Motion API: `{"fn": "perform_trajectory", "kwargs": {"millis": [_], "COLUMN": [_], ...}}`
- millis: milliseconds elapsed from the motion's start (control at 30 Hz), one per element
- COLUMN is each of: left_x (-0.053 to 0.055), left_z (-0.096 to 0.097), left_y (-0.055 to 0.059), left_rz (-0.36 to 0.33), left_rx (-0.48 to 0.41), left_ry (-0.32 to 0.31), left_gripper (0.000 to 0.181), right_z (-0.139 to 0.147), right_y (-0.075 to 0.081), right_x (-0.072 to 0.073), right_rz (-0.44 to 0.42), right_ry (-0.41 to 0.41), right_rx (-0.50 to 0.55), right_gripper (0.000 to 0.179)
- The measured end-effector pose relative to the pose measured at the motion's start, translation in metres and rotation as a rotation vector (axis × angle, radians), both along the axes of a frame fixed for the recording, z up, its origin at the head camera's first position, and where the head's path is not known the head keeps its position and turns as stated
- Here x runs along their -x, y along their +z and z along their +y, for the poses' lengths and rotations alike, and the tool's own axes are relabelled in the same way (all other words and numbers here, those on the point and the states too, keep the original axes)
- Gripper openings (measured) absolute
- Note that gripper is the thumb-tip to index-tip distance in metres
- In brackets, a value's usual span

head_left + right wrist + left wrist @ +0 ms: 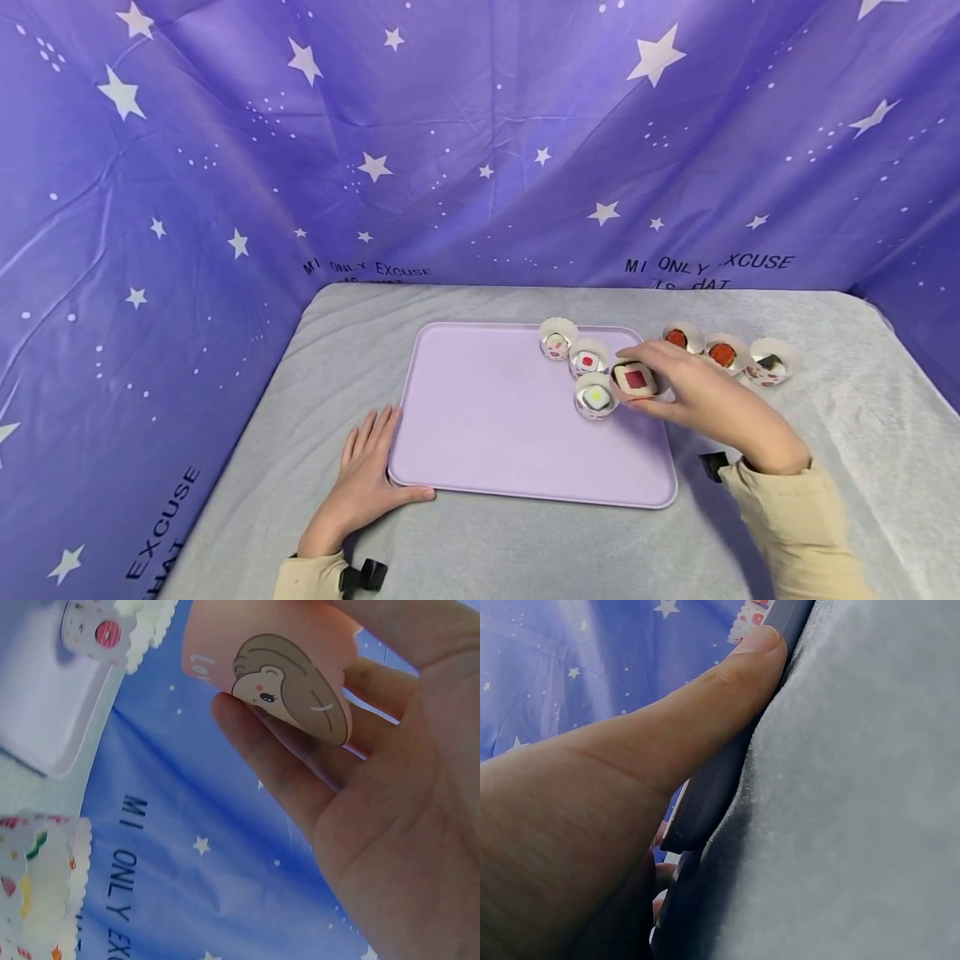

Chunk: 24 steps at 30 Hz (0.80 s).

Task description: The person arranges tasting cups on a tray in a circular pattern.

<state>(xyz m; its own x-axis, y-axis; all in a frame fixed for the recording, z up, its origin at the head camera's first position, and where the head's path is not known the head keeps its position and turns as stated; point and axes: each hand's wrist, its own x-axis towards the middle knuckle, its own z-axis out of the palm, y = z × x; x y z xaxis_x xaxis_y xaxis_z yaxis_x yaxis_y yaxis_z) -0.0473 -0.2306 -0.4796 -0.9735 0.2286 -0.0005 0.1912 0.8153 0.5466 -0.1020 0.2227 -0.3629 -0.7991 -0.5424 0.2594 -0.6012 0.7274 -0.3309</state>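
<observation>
Paper cup [274,664], pink with a cartoon face, sits at the right side of the tray [487,408], a sushi roll [636,379] with a dark red middle inside it. My right hand [708,404] grips it by the wall between thumb and fingers; from here I can't tell whether its base touches the tray or hangs just above. Judgement: thin paper likely dents, so a light, even squeeze and a level cup serve best, or the roll may slide. The yellow-centred cup [596,414] is right beside it, contact unclear; a straight-down lowering, fingers kept on the outer side, would spare it a knock. Two others, the small-red-square cup [588,345] and the far cup [558,323], stand farther back. Left hand [367,475] lies spread, thumb against the tray's near edge: worth a gentle press, steadying without tugging. Three more cups [739,346] stand beyond the tray's right edge.
</observation>
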Motion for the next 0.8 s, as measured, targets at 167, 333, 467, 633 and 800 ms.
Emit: {"fn": "perform_trajectory", "kwargs": {"millis": [167,333,467,633,800], "left_x": [0.000,0.000,0.000,0.000,0.000], "left_z": [0.000,0.000,0.000,0.000,-0.001], "left_y": [0.000,0.000,0.000,-0.001,-0.002], "left_rz": [0.003,-0.007,-0.011,-0.007,-0.008], "left_rx": [-0.001,-0.002,0.001,0.007,0.010], "left_ry": [0.001,0.002,0.002,0.003,0.002], "left_gripper": [0.130,0.130,0.130,0.130,0.130], "right_z": [-0.011,-0.020,-0.026,-0.033,-0.040], "right_y": [0.000,-0.001,-0.004,-0.007,-0.009], "right_x": [0.000,-0.001,-0.001,-0.002,-0.004], "right_rz": [0.007,-0.017,-0.022,0.010,0.003], "right_ry": [0.025,0.031,0.061,0.101,0.102], "right_rx": [0.004,-0.013,-0.023,-0.024,-0.043], "right_gripper": [0.048,0.049,0.050,0.051,0.053]}}
